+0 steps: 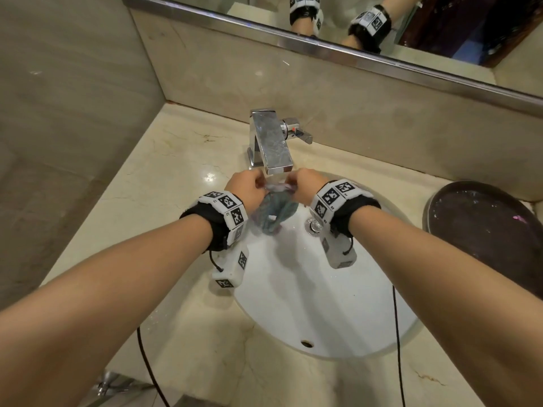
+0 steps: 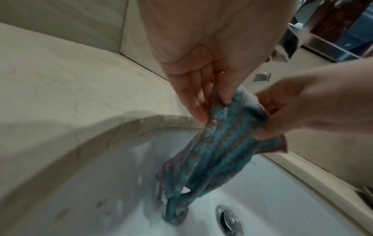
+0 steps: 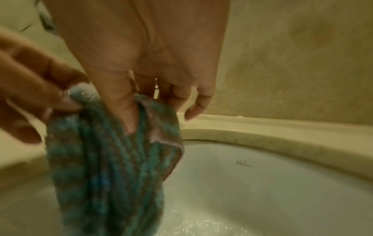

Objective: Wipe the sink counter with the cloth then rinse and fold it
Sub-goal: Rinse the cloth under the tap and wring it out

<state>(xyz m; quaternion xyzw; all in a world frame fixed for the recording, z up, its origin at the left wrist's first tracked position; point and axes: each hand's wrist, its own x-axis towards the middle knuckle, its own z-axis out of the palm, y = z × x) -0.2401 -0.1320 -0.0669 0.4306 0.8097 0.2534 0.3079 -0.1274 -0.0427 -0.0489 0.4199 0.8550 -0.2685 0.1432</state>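
Observation:
A wet blue-green cloth hangs bunched under the chrome faucet, over the white sink basin. My left hand pinches its upper left edge and my right hand pinches the upper right edge. Water runs onto the top of the cloth between the hands. In the left wrist view the cloth trails down into the bowl close to the drain. In the right wrist view the thumb presses into the cloth, with the other fingertips loose beside it.
The beige marble counter surrounds the sink, with a wall on the left and a mirror above the backsplash. A dark round tray lies on the counter to the right. The faucet lever points right. Black cables hang off the front edge.

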